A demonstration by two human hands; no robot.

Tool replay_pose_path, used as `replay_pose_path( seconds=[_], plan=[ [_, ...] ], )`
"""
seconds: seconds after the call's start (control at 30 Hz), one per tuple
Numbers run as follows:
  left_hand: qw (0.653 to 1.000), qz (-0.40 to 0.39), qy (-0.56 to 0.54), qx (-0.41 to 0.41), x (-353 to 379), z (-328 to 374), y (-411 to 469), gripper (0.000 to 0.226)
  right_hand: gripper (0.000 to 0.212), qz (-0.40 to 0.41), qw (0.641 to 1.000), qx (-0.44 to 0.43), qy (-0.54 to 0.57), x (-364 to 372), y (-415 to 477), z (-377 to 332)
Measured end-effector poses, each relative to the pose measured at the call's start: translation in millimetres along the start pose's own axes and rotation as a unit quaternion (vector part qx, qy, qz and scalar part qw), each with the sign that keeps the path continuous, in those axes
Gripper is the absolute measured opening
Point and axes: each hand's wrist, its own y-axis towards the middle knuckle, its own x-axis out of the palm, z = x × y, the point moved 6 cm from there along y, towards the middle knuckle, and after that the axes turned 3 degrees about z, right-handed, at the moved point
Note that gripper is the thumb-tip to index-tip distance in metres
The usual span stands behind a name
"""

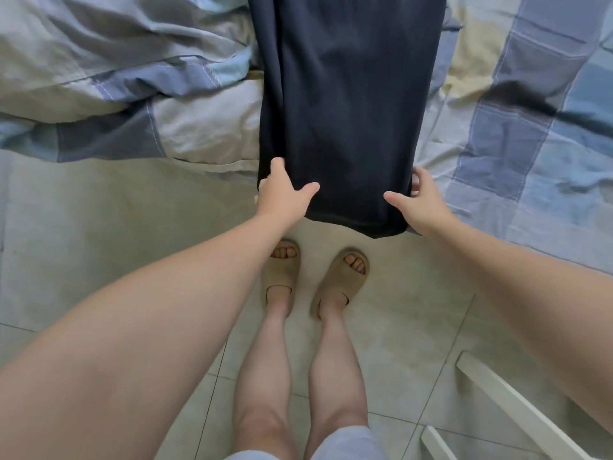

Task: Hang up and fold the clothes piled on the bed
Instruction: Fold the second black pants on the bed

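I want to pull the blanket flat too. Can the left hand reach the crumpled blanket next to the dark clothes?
Probably yes. The crumpled blanket lies just beside the left hand, with nothing between, but that hand grips the dark garment and must let go first.

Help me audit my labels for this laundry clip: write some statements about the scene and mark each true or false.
1. The left hand and right hand both hold the dark garment at its near end. True.
2. The garment is bright red. False: it is dark navy.
3. The person wears beige slippers. True.
4. The bedding is plain white. False: it is checked in blue, grey and cream.
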Motion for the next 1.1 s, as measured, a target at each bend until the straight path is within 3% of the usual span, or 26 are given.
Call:
replay_pose_path(
  seconds=[0.07, 0.13, 0.2, 0.33, 0.43, 0.57, 0.63, 0.77, 0.87, 1.1],
  plan=[
    [1.0, -0.004, -0.009, -0.006, 3, 0, 5, 0.036, 0.053, 0.011, 0.999, 0.037, 0.008, 2, 5, 7],
    [1.0, -0.007, 0.001, 0.001, 2, -3, 4, 0.018, 0.027, 0.016, 0.998, 0.062, 0.013, 4, 5, 12],
    [1.0, 0.013, 0.011, 0.008, -6, -9, -1, 0.019, 0.006, 0.016, 0.997, 0.066, 0.019, 6, 1, 12],
    [0.995, 0.09, -0.033, -0.026, -32, -29, -11, 0.023, 0.018, -0.023, 0.999, 0.042, -0.016, 21, -10, -1],
    [0.993, 0.103, -0.018, -0.047, -36, -35, -10, 0.026, 0.014, 0.01, 0.999, 0.038, -0.022, 27, -9, -9],
    [0.994, 0.111, -0.013, -0.019, -34, -27, 2, 0.021, 0.061, 0.062, 0.997, 0.041, 0.013, 22, -1, -11],
    [0.993, 0.102, -0.05, -0.035, -32, -27, 8, 0.031, 0.069, 0.046, 0.997, 0.048, 0.037, 23, 6, -9],
    [0.996, 0.048, -0.062, -0.036, -24, -29, 10, 0.051, 0.052, -0.04, 0.988, 0.102, 0.112, 32, 12, -6],
    [0.998, -0.026, -0.036, -0.043, -18, -32, 7, 0.056, 0.045, -0.121, 0.982, 0.091, 0.113, 46, 7, -10],
    [0.988, -0.125, -0.026, -0.087, -26, -53, -19, 0.043, 0.053, -0.11, 0.984, 0.098, 0.099, 48, -34, 1]
  ],
)
